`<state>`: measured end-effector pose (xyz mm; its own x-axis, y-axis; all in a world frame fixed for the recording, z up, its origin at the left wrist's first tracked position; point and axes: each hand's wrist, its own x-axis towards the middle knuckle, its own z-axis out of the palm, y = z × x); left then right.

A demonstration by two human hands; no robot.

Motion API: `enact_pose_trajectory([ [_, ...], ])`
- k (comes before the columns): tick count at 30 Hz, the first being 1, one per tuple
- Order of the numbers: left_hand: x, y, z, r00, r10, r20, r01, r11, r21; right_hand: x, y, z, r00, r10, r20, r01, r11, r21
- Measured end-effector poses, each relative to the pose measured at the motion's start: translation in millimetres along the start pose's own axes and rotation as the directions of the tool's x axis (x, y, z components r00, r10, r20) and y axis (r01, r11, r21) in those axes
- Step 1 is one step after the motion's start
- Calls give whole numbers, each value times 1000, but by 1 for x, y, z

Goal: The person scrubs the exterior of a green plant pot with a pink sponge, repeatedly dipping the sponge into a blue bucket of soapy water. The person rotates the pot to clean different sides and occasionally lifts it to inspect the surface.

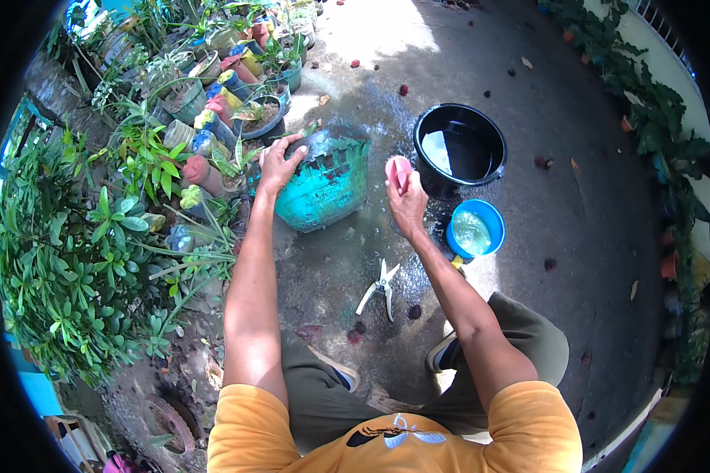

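My left hand (280, 164) rests on the upper left edge of a worn turquoise-painted container (325, 186), its fingers spread over the dark rim. The container is wet and its paint is patchy. To its right, my right hand (407, 195) grips a pink object (398, 171), perhaps a sponge or a brush, held off the container. Beyond that hand stands a black plastic basin (460, 145) with water in it. A blue plastic pail (476, 227) of cloudy, soapy water stands nearer me. White-handled pruning shears (382, 287) lie with spread blades on the wet concrete.
Potted plants (260, 115) and painted bottles (216, 127) line the left side, with leafy shrubs (83, 266) nearer me. Concrete ground (568, 236) with scattered dark fallen bits extends right to a row of plants (657, 118) along a wall. My feet flank the near ground.
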<state>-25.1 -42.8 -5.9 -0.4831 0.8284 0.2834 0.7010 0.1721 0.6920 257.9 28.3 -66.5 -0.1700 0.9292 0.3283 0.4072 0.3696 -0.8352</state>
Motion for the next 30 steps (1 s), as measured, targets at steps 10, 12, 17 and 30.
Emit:
enact_pose_trajectory([
  [10,-10,11,-9,997,65,-29,-64,998,20,-23,-24,68,960,190,205,-237,942,236],
  [12,-9,9,-10,1000,18,-13,-18,1000,9,-32,-9,63,918,303,257,-354,917,183],
  [17,-10,1,-8,998,54,-35,-54,998,19,-4,-31,83,948,208,242,-300,837,457],
  [30,-7,8,-8,998,53,-19,-51,996,75,6,-41,83,936,300,184,-347,870,350],
])
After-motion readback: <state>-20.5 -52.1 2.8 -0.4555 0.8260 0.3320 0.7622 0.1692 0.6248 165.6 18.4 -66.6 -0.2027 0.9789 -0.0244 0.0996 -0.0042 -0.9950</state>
